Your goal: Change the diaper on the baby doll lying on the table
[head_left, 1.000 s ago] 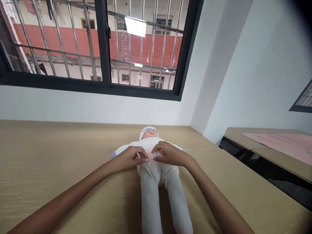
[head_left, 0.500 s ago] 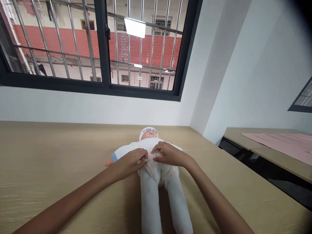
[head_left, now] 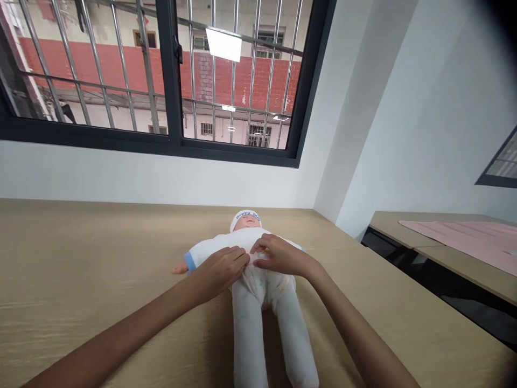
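A baby doll (head_left: pixel 247 237) lies on its back with its head toward the wall, in a white top with blue cuffs and a white cap with blue lettering. Round its hips is a white diaper (head_left: pixel 264 285) with a faint coloured pattern. My left hand (head_left: pixel 226 270) is closed at the diaper's front waist, fingers pinched on its edge; their tips are partly hidden. From the other side my right hand (head_left: pixel 280 255) rests on the waistband, thumb and fingers curved and apart, patterned band showing between them. The doll's pale legs (head_left: pixel 248 339) stretch toward me.
The doll lies on a wide wood-coloured table (head_left: pixel 100 258) against a white wall under a dark-framed, barred window (head_left: pixel 173 145). To the right, across a dark gap, stands another table (head_left: pixel 388 221) with a pink cloth (head_left: pixel 464 237) on it.
My left hand has shifted slightly right along the diaper's waist, closer to my right hand, and now covers the edge it pinched. My right hand has stayed nearly still.
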`<state>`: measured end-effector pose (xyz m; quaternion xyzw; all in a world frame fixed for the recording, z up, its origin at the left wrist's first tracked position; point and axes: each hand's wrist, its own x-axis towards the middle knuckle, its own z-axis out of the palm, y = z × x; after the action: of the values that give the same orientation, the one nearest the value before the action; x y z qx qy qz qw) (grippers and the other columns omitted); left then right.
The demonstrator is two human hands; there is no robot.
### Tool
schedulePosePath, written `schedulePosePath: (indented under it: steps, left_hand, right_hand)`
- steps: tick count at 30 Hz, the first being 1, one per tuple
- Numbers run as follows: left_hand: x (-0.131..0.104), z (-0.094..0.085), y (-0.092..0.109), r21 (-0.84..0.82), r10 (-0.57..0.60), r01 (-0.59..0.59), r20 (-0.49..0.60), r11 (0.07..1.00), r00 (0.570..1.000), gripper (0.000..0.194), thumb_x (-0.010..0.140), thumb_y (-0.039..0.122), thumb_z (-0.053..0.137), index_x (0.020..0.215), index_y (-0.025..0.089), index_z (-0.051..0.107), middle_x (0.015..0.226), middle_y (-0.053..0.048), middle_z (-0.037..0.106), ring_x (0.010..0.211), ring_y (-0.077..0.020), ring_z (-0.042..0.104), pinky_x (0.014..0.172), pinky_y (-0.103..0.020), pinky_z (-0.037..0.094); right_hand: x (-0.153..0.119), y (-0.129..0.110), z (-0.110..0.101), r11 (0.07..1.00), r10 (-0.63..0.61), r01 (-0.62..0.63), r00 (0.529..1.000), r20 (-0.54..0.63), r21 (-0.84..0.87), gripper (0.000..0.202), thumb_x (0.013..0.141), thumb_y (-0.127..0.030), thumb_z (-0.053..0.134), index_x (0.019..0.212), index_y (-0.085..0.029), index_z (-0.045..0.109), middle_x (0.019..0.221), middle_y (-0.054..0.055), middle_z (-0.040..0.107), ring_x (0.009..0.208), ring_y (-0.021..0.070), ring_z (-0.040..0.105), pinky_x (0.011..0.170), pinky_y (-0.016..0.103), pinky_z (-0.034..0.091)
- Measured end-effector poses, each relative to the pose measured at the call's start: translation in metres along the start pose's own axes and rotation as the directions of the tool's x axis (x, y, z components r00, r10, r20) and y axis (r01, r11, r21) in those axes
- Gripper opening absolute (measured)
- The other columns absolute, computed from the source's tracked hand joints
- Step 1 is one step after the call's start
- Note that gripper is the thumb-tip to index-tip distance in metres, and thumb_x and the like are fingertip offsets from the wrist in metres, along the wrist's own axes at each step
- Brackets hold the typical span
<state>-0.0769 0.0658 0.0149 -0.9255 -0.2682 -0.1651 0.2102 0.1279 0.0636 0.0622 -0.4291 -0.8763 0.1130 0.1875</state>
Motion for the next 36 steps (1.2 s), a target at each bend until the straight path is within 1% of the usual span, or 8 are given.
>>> schedulePosePath:
  steps: [4,10,16,18,21,24,31,36]
  left_hand:
    - [-0.001,0.001,0.008,0.066,-0.012,0.012,0.003,0.998,1.0,0.023,0.081,-0.001,0.032,0.085,0.015,0.049,0.081,-0.004,0.053,0.072,-0.0182,0.048,0.063,-0.031,0.036]
    - [0.003,0.005,0.005,0.021,-0.067,0.068,-0.042,0.997,0.997,0.021,0.089,0.011,0.03,0.08,0.016,0.048,0.075,-0.003,0.052,0.067,-0.0181,0.05,0.061,-0.032,0.037]
    - [0.002,0.007,0.006,-0.107,-0.089,0.084,-0.045,0.991,0.995,0.021,0.089,0.008,0.029,0.085,0.015,0.048,0.08,-0.004,0.054,0.073,-0.0175,0.05,0.066,-0.031,0.04]
    - [0.003,0.004,0.006,-0.197,-0.14,0.127,-0.049,0.972,0.989,0.019,0.089,0.011,0.031,0.084,0.016,0.048,0.079,-0.003,0.055,0.073,-0.0173,0.051,0.067,-0.031,0.04]
    - [0.005,-0.003,0.004,-0.401,-0.266,0.246,0.005,0.883,0.964,0.015,0.087,0.015,0.035,0.08,0.018,0.048,0.077,0.0,0.056,0.072,-0.015,0.052,0.065,-0.027,0.04]
    - [0.005,-0.009,0.002,-0.545,-0.324,0.302,0.059,0.782,0.944,0.01,0.084,0.017,0.04,0.08,0.019,0.049,0.077,0.002,0.056,0.071,-0.0129,0.051,0.064,-0.025,0.039]
    - [0.004,-0.015,-0.008,-0.7,-0.316,0.302,0.114,0.647,0.942,0.014,0.075,0.011,0.046,0.082,0.02,0.053,0.077,0.005,0.056,0.068,-0.0096,0.048,0.062,-0.02,0.037]
    - [0.005,-0.013,-0.017,-0.774,-0.318,0.301,0.136,0.556,0.938,0.007,0.075,0.017,0.053,0.079,0.019,0.057,0.08,0.003,0.061,0.075,-0.0114,0.055,0.068,-0.021,0.042]
  right_hand:
    - [0.002,0.002,0.002,1.0,0.001,-0.001,1.0,0.002,-0.007,0.02,0.075,-0.02,0.059,0.094,-0.021,0.063,0.093,0.003,0.062,0.086,0.0178,0.054,0.07,0.028,0.041]
    - [0.001,0.008,0.004,1.0,0.007,-0.007,1.0,-0.005,-0.001,0.021,0.075,-0.024,0.059,0.096,-0.022,0.062,0.096,0.002,0.06,0.087,0.0171,0.054,0.072,0.028,0.041]
    - [0.001,0.006,0.003,1.0,0.005,-0.005,1.0,0.004,-0.004,0.021,0.075,-0.023,0.058,0.096,-0.023,0.062,0.093,0.002,0.061,0.088,0.0169,0.054,0.071,0.027,0.041]
    - [0.0,0.006,0.004,1.0,0.005,-0.005,1.0,0.006,0.006,0.02,0.076,-0.024,0.058,0.096,-0.023,0.062,0.095,0.001,0.061,0.088,0.0168,0.054,0.071,0.028,0.041]
    - [-0.001,0.007,0.004,1.0,0.008,-0.008,1.0,-0.001,0.01,0.021,0.075,-0.025,0.058,0.096,-0.023,0.061,0.098,0.002,0.06,0.09,0.0171,0.053,0.071,0.028,0.041]
    - [-0.001,0.006,0.003,1.0,0.005,-0.005,1.0,0.008,0.01,0.021,0.076,-0.024,0.058,0.096,-0.023,0.062,0.096,0.002,0.061,0.087,0.0167,0.054,0.069,0.028,0.041]
    - [-0.001,0.0,0.0,1.0,0.011,-0.011,1.0,0.012,0.003,0.02,0.076,-0.026,0.06,0.095,-0.022,0.063,0.093,0.003,0.061,0.082,0.016,0.055,0.068,0.027,0.042]
    - [-0.001,0.0,-0.002,1.0,0.012,-0.012,1.0,0.016,-0.004,0.021,0.076,-0.027,0.061,0.096,-0.021,0.063,0.095,0.003,0.061,0.08,0.0152,0.055,0.069,0.027,0.042]
